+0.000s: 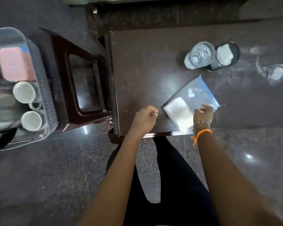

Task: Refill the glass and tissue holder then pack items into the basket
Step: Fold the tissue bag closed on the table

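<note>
A clear plastic bag (194,97) with a blue strip lies on the dark table (145,66); a white tissue stack shows inside it near the front edge. My right hand (203,113) rests on the bag's near corner, fingers curled on it. Just left of the bag, my left hand (145,117) hovers loosely closed and holds nothing. Farther back stand a clear glass (199,55) with water and a black tissue holder (225,54) with white tissue in it. The grey basket (44,95) at far left holds two white cups (24,92) and pink packs (15,64).
A dark brown plastic stool (78,82) stands between the basket and the table. A small clear object (274,72), blurred, lies on the table at the right. Dark speckled floor tiles surround everything; my legs are below the table's front edge.
</note>
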